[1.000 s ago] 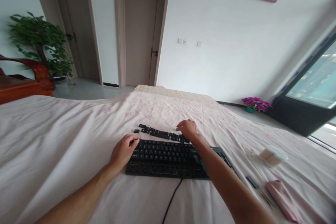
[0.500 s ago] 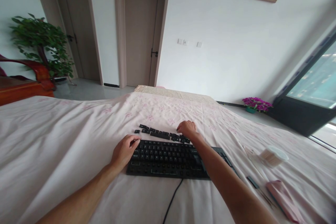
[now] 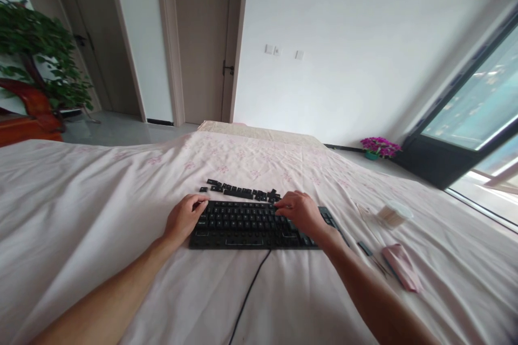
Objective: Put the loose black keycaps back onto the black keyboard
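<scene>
A black keyboard (image 3: 246,224) lies on a pale pink floral bedsheet (image 3: 121,199), its cable running toward me. My left hand (image 3: 183,218) grips the keyboard's left end, fingers curled on its top corner. My right hand (image 3: 300,214) rests over the keyboard's right part, fingers bent down onto the keys; whether it holds a keycap I cannot make out. A row of loose black keycaps (image 3: 242,193) lies on the sheet just beyond the keyboard.
To the right lie a small round container of sticks (image 3: 392,214), a thin dark tool (image 3: 367,250) and a pink cloth (image 3: 400,273). Beyond the bed are a door, a green plant (image 3: 36,54), purple flowers (image 3: 379,147) and a large window.
My right hand has pulled back from the loose keycaps onto the keyboard's right keys. The left hand stays on the keyboard's left end. The camera has tipped down slightly.
</scene>
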